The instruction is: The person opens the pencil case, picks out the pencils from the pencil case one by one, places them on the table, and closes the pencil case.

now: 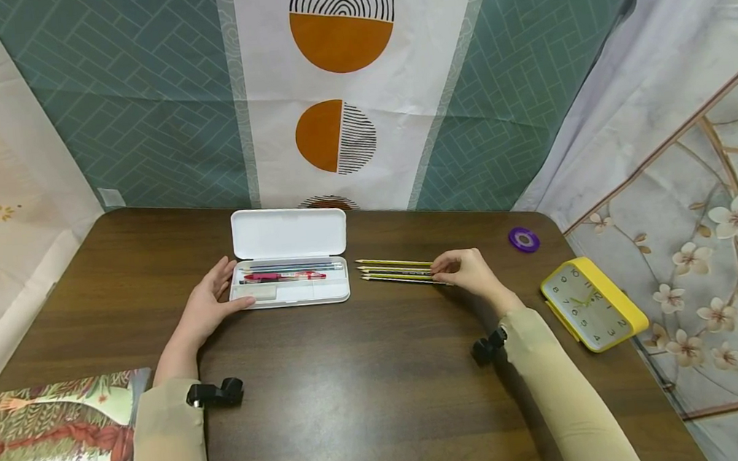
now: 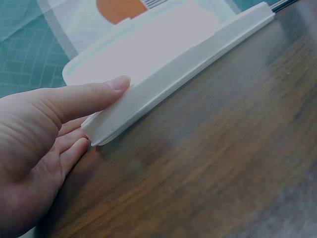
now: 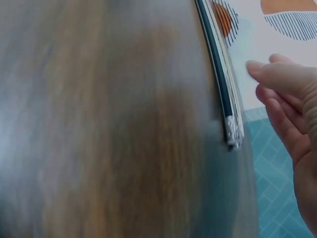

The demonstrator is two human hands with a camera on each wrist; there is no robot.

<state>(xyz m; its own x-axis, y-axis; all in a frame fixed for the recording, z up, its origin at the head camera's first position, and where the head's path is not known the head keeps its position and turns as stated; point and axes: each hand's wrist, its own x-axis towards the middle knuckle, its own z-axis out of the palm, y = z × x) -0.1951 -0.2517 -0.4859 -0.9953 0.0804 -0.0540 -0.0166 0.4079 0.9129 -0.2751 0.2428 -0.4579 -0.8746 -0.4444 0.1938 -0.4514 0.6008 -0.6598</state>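
Note:
A white pencil case (image 1: pixel 317 291) lies with its lid raised, holding several pencils, a red pen (image 1: pixel 274 276) and a pale eraser (image 1: pixel 257 292). My left hand (image 1: pixel 207 303) holds the case by its left end, the thumb (image 2: pixel 101 96) on the front edge and the other fingers around the side. To the right of the case, several striped pencils (image 1: pixel 395 270) lie side by side on the table, tips to the left. My right hand (image 1: pixel 467 269) hovers at their back ends, fingers loosely bent; in the right wrist view a gap shows between the fingertips and the pencils (image 3: pixel 223 84).
A yellow clock (image 1: pixel 589 303) stands at the right of the brown table (image 1: pixel 357 392), with a purple round object (image 1: pixel 524 239) behind it. An illustrated book (image 1: pixel 52 448) lies at the front left. Patterned cloths (image 1: pixel 483 103) hang behind and beside the table.

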